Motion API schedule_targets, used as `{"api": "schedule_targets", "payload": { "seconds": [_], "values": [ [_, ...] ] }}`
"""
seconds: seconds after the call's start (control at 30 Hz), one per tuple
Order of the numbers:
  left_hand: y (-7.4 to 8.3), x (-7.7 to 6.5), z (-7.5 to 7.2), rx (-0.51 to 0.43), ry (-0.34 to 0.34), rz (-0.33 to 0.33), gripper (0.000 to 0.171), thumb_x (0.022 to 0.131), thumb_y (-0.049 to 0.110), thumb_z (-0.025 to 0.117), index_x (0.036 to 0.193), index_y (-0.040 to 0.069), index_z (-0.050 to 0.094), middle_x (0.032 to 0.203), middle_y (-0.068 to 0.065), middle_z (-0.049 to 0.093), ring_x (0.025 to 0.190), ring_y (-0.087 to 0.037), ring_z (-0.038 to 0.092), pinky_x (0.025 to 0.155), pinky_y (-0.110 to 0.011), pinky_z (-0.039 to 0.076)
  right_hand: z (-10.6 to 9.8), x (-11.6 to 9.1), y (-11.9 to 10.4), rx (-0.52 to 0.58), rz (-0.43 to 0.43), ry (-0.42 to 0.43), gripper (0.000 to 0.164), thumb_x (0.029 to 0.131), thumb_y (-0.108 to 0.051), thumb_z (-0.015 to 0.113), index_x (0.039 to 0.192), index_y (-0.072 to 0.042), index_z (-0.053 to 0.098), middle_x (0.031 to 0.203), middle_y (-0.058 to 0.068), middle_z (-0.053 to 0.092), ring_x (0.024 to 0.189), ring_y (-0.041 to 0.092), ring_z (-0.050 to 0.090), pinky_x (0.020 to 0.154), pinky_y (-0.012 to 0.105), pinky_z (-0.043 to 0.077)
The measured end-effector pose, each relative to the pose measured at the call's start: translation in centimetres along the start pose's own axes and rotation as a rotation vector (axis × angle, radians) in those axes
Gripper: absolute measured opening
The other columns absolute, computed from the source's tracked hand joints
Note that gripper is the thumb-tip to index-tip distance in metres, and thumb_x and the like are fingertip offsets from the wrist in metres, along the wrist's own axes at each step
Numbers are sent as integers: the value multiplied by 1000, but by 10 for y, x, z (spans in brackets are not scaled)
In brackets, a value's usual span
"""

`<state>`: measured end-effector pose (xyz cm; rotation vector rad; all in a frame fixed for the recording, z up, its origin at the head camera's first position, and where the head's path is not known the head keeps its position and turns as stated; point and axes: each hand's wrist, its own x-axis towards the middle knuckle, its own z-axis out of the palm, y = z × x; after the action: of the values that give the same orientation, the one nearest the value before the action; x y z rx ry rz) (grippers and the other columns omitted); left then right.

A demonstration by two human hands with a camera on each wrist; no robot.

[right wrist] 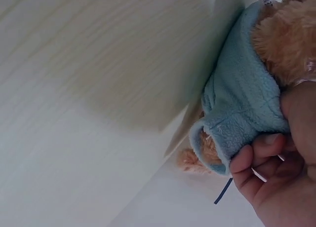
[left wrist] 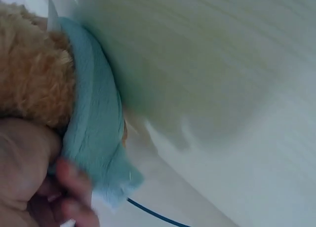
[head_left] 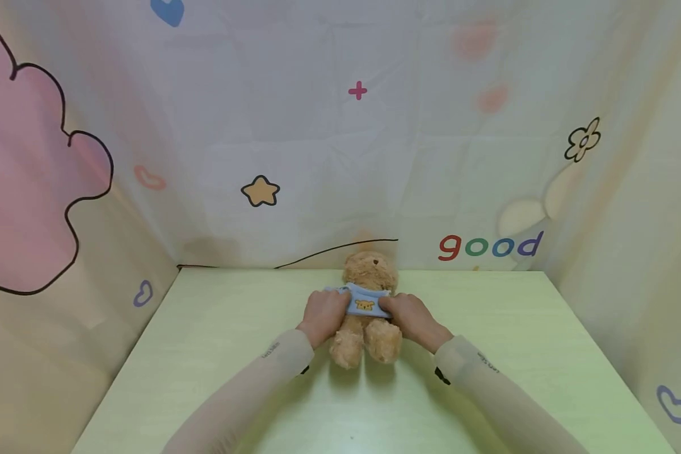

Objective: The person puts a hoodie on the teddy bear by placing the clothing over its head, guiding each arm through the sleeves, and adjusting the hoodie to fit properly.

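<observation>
The teddy bear (head_left: 367, 312) is held at the back of the bench (head_left: 232, 328), its blue shirt (head_left: 374, 295) clamped at either side by the left hand (head_left: 325, 314) and right hand (head_left: 413, 317). Light, squashy handling can be expected; the padded torso is best gripped, as cloth may slide.

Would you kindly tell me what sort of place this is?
Probably a small booth set up for tabletop work: cloth printed with cartoon shapes hangs behind and beside a pale green table.
</observation>
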<state>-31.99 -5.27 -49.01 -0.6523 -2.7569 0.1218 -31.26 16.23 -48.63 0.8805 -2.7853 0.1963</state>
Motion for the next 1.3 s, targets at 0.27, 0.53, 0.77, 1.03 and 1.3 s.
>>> {"api": "schedule_targets", "payload": {
  "seconds": [0.27,0.53,0.77,1.03,1.3],
  "values": [
    [1,3,3,15,87,-54,13,96,17,62,109,16,61,96,-5,67,74,-22,66,51,-36,50,-5,2,6,-74,-73,-30,19,85,-7,74,89,-15,58,81,5,68,69,23,64,60,36,51],
    [2,2,3,-58,59,-45,11,95,17,64,105,15,60,97,-5,71,67,-25,67,49,-36,47,-4,6,-2,-179,63,26,14,87,-13,73,86,-14,59,79,8,70,64,26,64,56,39,49],
    [-3,2,6,-79,33,-59,11,95,16,64,105,14,61,94,-6,72,69,-25,69,53,-37,52,-4,9,-10,-264,143,106,16,88,-22,72,90,-10,62,74,12,70,57,28,62,54,43,47],
    [-3,2,8,-44,64,-81,11,94,17,65,103,13,62,81,-6,72,63,-23,67,48,-36,50,2,12,-9,-269,237,118,14,94,-14,65,94,-4,55,62,15,60,44,27,51,41,39,42],
    [1,-5,0,-247,3,-6,21,91,10,66,109,15,57,101,-5,69,77,-21,68,60,-32,52,-5,7,-2,-60,217,20,9,94,-9,63,95,-8,54,80,15,68,62,30,63,51,41,48]
  ]
}}
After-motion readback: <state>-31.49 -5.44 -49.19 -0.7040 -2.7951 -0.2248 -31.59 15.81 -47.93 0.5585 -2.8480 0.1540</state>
